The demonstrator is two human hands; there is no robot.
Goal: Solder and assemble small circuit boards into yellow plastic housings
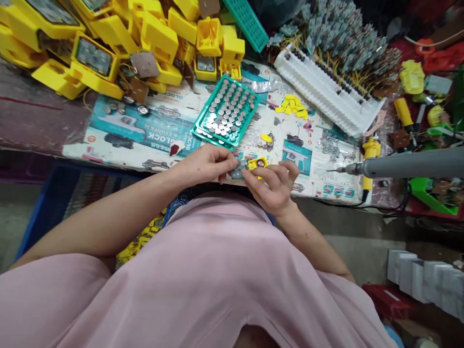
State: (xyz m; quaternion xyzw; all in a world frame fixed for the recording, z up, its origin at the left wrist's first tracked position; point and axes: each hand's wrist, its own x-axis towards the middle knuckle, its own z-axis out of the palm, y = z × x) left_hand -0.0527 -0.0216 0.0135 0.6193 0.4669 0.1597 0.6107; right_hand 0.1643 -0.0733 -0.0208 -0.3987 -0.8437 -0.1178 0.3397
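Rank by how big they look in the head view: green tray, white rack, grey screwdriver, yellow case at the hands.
1. White rack
2. Green tray
3. Yellow case
Unranked: grey screwdriver, cut off by the picture edge and seemingly nearer the camera.

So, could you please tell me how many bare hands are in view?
2: the left hand, pinching a small greyish part near the green tray of button cells, and the right hand beside it, touching a small yellow case. None seems hidden.

Discs [218, 130] in tray [204, 114] on worktable [126, 157], casing [255, 163] in front, housings [159, 38] behind left, screwdriver [413, 163] to the right.
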